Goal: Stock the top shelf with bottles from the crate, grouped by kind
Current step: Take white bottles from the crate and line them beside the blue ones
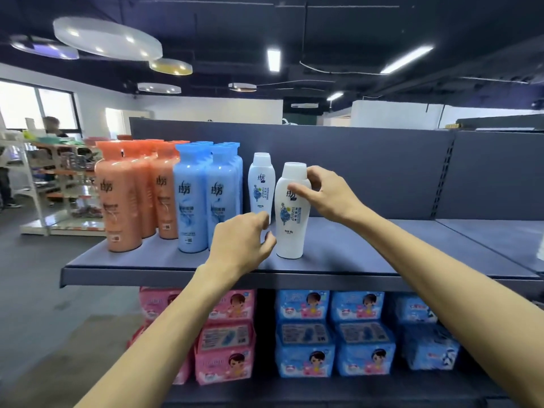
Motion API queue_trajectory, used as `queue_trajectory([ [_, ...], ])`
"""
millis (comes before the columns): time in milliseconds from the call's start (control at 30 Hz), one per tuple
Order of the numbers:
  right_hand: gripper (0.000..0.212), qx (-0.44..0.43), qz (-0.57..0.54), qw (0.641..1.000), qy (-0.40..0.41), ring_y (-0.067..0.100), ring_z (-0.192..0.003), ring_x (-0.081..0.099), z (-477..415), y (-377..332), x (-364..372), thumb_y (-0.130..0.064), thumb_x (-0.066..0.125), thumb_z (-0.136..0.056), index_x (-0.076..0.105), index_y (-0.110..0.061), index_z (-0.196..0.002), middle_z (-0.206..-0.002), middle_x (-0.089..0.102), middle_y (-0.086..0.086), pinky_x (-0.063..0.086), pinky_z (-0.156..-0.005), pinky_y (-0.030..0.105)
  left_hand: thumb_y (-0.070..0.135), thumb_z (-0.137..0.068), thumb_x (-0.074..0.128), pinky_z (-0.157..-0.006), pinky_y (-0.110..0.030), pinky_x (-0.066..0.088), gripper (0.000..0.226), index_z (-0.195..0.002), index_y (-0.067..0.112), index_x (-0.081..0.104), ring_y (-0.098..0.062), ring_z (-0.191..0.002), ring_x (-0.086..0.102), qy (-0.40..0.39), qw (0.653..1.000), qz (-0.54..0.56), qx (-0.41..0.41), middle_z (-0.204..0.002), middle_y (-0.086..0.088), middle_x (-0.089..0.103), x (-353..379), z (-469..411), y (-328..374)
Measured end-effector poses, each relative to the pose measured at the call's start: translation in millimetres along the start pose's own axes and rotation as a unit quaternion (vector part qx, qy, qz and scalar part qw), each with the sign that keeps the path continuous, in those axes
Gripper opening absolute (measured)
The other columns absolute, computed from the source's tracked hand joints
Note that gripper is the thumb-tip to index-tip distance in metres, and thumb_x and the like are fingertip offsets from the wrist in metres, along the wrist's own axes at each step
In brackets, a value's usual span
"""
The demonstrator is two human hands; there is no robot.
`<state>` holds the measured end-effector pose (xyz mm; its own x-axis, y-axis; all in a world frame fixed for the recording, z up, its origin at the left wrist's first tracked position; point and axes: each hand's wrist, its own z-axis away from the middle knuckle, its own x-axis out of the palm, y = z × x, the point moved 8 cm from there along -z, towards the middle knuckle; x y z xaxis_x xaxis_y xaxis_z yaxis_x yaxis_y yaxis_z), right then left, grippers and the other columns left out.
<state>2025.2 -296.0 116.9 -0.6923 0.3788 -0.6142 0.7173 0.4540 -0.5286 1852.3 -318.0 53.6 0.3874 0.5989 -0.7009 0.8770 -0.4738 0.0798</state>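
On the grey top shelf [353,260] stand several orange bottles [122,201] at the left, then several blue bottles [191,201], then two white bottles. The rear white bottle [260,184] stands near the back panel. The front white bottle [291,219] stands upright near the shelf's front. My right hand [326,195] touches its neck and cap, thumb on the front, fingers curled behind. My left hand [241,242] hovers beside the bottle's lower left side, fingers loosely curled and apart from it, holding nothing. The crate is out of view.
The shelf stretches bare to the right of the white bottles. Below it lie pink packs [226,334] and blue packs [335,334]. At the far left stand other racks [59,184] and a person [53,128].
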Motion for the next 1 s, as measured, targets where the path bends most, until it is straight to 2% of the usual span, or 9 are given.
queue_trajectory([
  [100,0.040,0.015,0.010,0.999,-0.026,0.005,-0.090,0.065,4,11,10,-0.048,0.073,-0.085,0.060,-0.022,-0.114,-0.103,0.069,-0.008,0.055,-0.068,0.021,0.040,-0.086,0.049,-0.057,-0.028,0.034,0.019,-0.093,0.023,0.056,-0.020,-0.075,0.057,-0.005,1.000,0.003,-0.004,-0.076,0.006,0.059,8,2,-3],
  [233,0.046,0.043,0.015,0.998,-0.040,0.012,-0.094,0.065,23,33,28,-0.049,0.072,-0.086,0.057,-0.017,-0.114,-0.108,0.068,-0.005,0.055,-0.078,0.029,0.040,-0.086,0.050,-0.058,-0.028,0.030,0.018,-0.092,0.024,0.056,-0.018,-0.074,0.057,-0.003,1.000,0.006,-0.016,-0.075,0.008,0.059,15,6,-8],
  [367,0.046,0.056,-0.003,0.996,-0.066,0.004,-0.091,0.064,44,50,52,-0.044,0.076,-0.084,0.055,-0.017,-0.115,-0.111,0.067,-0.008,0.048,-0.073,0.012,0.040,-0.085,0.051,-0.058,-0.028,0.031,0.019,-0.091,0.023,0.057,-0.019,-0.074,0.058,-0.007,1.000,0.003,-0.024,-0.076,0.007,0.061,22,6,-12],
  [433,0.047,0.059,0.006,0.994,-0.092,0.004,-0.090,0.063,51,57,62,-0.041,0.078,-0.082,0.055,-0.018,-0.116,-0.113,0.068,-0.006,0.047,-0.073,0.009,0.040,-0.085,0.051,-0.058,-0.028,0.031,0.019,-0.090,0.023,0.057,-0.019,-0.074,0.058,-0.008,1.000,0.003,-0.024,-0.076,0.007,0.062,25,5,-13],
  [533,0.054,0.061,0.021,0.990,-0.124,0.010,-0.098,0.065,58,65,72,-0.044,0.078,-0.081,0.056,-0.018,-0.123,-0.118,0.069,-0.002,0.054,-0.087,0.026,0.040,-0.085,0.051,-0.058,-0.028,0.030,0.019,-0.090,0.023,0.057,-0.019,-0.074,0.057,-0.007,1.000,0.002,-0.023,-0.075,0.007,0.062,27,5,-13],
  [600,0.058,0.060,0.025,0.989,-0.131,0.012,-0.100,0.066,58,66,73,-0.047,0.078,-0.080,0.056,-0.019,-0.127,-0.120,0.068,-0.003,0.055,-0.091,0.031,0.040,-0.085,0.052,-0.058,-0.028,0.030,0.018,-0.090,0.023,0.057,-0.018,-0.074,0.056,-0.007,1.000,0.004,-0.024,-0.075,0.007,0.061,29,4,-14],
  [767,0.053,0.070,0.032,0.989,-0.129,0.011,-0.096,0.064,43,65,80,-0.044,0.080,-0.078,0.061,-0.020,-0.122,-0.114,0.070,-0.005,0.050,-0.081,0.023,0.040,-0.084,0.053,-0.059,-0.030,0.034,0.016,-0.088,0.024,0.056,-0.019,-0.072,0.055,-0.017,0.999,0.026,-0.044,-0.073,0.007,0.062,31,5,-21],
  [1000,0.052,0.089,0.009,0.991,-0.098,0.017,-0.096,0.061,10,66,110,-0.034,0.081,-0.079,0.051,-0.012,-0.115,-0.110,0.066,0.002,0.048,-0.078,0.027,0.032,-0.087,0.051,-0.067,-0.035,0.045,0.014,-0.090,0.019,0.056,-0.024,-0.082,0.055,-0.070,0.994,0.074,-0.048,-0.079,0.002,0.062,40,1,-26],
])
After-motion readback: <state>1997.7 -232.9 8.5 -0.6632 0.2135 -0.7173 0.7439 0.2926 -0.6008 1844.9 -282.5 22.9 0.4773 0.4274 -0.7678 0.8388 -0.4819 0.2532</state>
